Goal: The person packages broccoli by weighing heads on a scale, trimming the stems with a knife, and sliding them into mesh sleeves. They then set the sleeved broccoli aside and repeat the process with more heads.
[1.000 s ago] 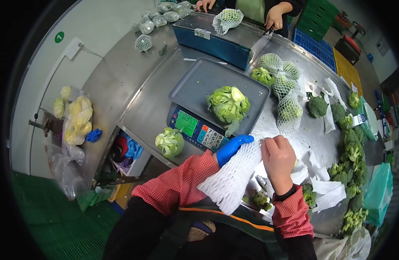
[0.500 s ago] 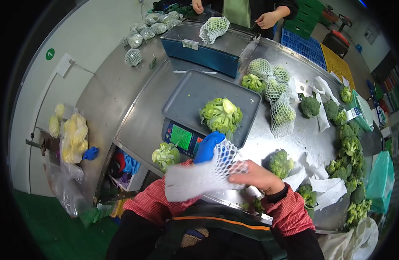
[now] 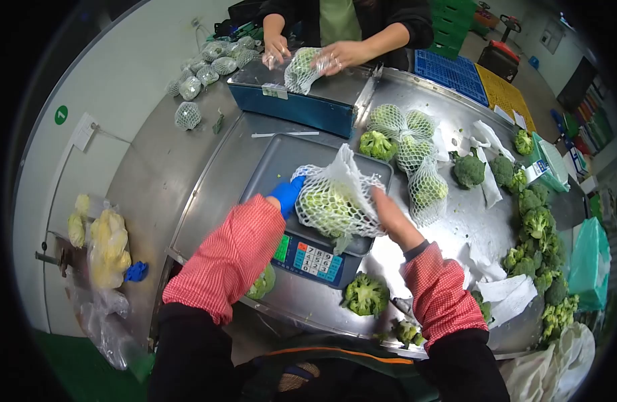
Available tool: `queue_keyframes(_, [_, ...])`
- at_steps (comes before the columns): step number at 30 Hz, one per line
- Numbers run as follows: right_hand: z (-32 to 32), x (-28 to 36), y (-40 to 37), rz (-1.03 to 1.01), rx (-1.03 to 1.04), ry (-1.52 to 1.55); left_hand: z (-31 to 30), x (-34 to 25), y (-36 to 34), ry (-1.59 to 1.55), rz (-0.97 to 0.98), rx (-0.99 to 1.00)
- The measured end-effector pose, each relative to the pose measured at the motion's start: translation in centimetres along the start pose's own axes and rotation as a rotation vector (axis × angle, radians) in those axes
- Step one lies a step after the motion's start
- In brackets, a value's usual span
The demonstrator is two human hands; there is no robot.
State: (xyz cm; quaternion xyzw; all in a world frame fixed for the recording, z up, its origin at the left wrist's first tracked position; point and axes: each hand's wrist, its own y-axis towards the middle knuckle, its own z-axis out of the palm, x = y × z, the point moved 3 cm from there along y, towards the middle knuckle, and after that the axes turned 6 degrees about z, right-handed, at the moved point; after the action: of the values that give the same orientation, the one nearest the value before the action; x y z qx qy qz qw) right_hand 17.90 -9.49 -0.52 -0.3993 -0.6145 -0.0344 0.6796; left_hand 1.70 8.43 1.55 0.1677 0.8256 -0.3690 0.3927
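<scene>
Since half a second ago the white net (image 3: 345, 175) shifts from the near edge of the scale (image 3: 314, 260) to the pan (image 3: 271, 167), where it lies over the broccoli head (image 3: 327, 209). Across the worktop (image 3: 218, 177), the other person's hands (image 3: 344, 56) go from well apart to touching a netted head (image 3: 300, 72).

Hands: the left hand (image 3: 288, 195), in a blue glove, has its fingers closed on the net's left edge. The right hand (image 3: 394, 220), bare, appears to grasp the opposite side; its fingertips are partly hidden in the mesh. I read the wide, two-sided hold as keeping the mesh stretched, so that it passes around the bulky head.

Position: the head is within the mesh, over the pan, with some green showing below the net's near edge. Whether it bears fully on the pan, I cannot tell. The pan probably serves as a level support between both hands.

Surroundings: a loose floret head (image 3: 366, 295) sits just beside the scale's near right corner. More netted heads (image 3: 416, 144) lie beyond the right hand, and unwrapped broccoli (image 3: 537, 224) lines the right edge, presumably to keep the two sorts apart.
</scene>
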Motion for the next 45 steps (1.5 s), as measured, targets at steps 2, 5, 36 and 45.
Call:
queue_keyframes(2, [0.6, -1.2, 0.4, 0.079, 0.118, 0.146, 2.4, 6.1, 4.3, -0.422, -0.162, 0.159])
queue_keyframes(5, [0.2, -1.7, -2.6, 0.095, 0.041, 0.143, 3.3, 2.0, -2.9, -1.041, -0.021, 0.385])
queue_keyframes(36, [-9.4, -5.9, -13.1, 0.156, 0.351, 0.737, 13.9, -6.8, -12.8, -0.416, 0.954, 0.388])
queue_keyframes(45, [-14.3, -2.7, -8.8, -0.093, 0.259, 0.213, 18.0, -13.7, 6.4, -0.880, 0.580, 0.276])
